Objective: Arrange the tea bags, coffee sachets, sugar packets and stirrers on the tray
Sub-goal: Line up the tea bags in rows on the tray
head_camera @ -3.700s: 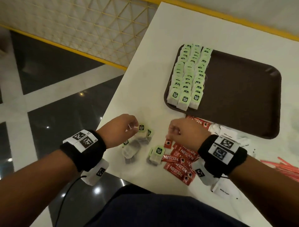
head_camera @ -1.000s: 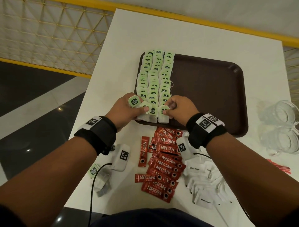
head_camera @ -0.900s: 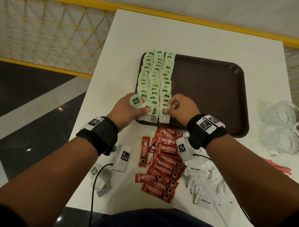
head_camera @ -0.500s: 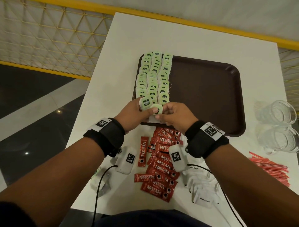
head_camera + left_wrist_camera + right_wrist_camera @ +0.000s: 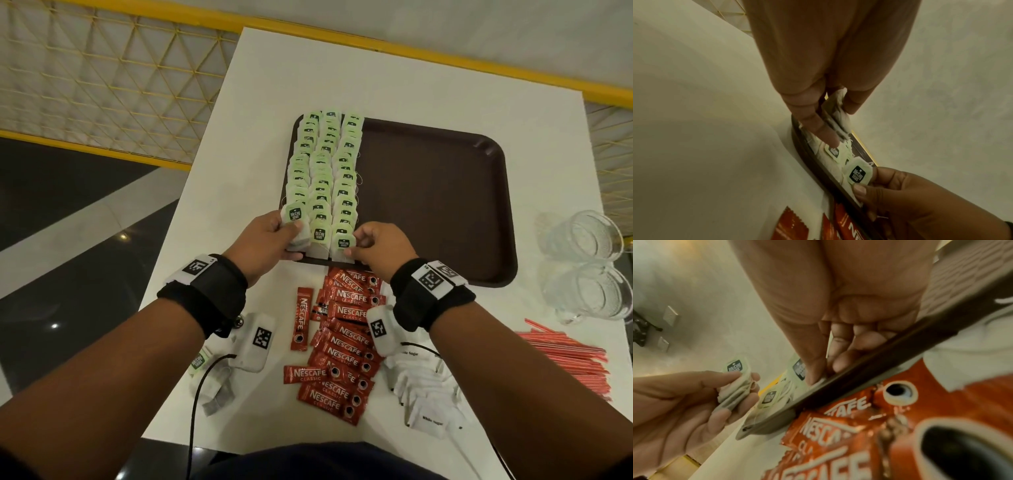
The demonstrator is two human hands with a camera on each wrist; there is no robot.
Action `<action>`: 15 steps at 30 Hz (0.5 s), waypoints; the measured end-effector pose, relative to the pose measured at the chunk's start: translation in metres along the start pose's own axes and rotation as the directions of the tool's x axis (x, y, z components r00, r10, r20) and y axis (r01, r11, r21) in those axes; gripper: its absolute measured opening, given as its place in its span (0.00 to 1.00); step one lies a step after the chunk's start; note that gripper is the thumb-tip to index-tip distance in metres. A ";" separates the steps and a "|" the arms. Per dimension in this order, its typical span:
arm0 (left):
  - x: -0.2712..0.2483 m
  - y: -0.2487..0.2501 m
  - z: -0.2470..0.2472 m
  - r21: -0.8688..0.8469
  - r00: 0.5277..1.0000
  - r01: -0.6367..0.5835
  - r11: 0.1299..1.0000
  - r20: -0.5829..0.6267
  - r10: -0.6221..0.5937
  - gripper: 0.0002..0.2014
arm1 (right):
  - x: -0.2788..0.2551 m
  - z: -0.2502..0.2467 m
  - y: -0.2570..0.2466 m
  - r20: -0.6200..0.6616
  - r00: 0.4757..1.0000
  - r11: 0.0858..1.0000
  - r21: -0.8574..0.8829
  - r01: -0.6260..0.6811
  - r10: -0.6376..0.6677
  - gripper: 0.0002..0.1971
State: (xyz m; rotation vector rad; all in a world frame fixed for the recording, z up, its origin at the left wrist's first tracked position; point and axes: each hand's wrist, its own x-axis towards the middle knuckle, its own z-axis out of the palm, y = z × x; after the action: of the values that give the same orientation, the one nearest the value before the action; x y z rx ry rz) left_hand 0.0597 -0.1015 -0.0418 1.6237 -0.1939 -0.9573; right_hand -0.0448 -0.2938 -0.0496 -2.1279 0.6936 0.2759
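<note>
At the brown tray's (image 5: 445,205) near rim, the left hand (image 5: 263,240) grips a tea-bag bundle (image 5: 295,229) while the right hand (image 5: 380,245) pinches the nearest tea bag (image 5: 342,245).

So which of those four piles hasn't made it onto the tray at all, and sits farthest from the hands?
The red stirrers, lying on the table at the far right; coffee sachets and sugar packets lie nearer.
</note>
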 end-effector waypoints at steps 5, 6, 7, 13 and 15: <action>-0.002 -0.001 -0.004 -0.022 1.000 0.009 1.000 -0.014 -0.009 0.16 | 0.007 0.004 -0.001 -0.096 0.995 1.000 -0.025 -0.018 0.016 0.06; -0.002 -0.001 -0.005 -0.026 1.000 0.009 1.000 -0.016 -0.009 0.16 | 0.008 0.003 -0.002 -0.100 0.995 1.000 -0.024 -0.017 0.015 0.06; -0.002 0.000 -0.006 -0.031 1.000 0.009 0.999 -0.017 -0.009 0.16 | 0.009 0.002 -0.002 -0.087 0.996 0.999 -0.030 -0.013 0.010 0.07; -0.002 0.001 -0.010 -0.050 1.000 0.010 0.999 -0.018 -0.011 0.16 | 0.011 0.003 -0.004 -0.057 0.996 0.997 0.036 -0.067 0.069 0.14; -0.002 0.000 -0.010 -0.049 1.000 0.009 0.999 -0.013 -0.010 0.16 | 0.010 0.004 -0.005 -0.073 0.992 0.990 0.103 -0.095 0.103 0.14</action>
State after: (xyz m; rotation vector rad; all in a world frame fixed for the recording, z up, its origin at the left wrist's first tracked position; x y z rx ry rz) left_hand 0.0654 -0.0928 -0.0408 1.5868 -0.1529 -0.9514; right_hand -0.0335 -0.2916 -0.0529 -2.0214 0.8432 0.2080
